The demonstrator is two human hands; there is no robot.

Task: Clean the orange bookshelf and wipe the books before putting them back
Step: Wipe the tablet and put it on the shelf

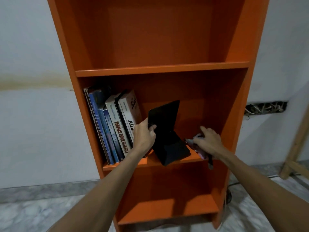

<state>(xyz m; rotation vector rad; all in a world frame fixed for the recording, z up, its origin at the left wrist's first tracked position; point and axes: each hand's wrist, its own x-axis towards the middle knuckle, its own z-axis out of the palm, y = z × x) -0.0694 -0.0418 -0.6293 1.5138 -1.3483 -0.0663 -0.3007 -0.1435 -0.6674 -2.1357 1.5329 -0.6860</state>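
Two bare forearms, bare wrists, bare left hand (145, 137), bare right hand (209, 142), uncovered throughout

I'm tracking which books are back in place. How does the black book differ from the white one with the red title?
The black book is plain and dark; the white book has red lettering on its spine. The black book is splayed open, the white book closed. The left hand grips the black book beside the row; the white book leans within it. Both stand on the middle shelf.
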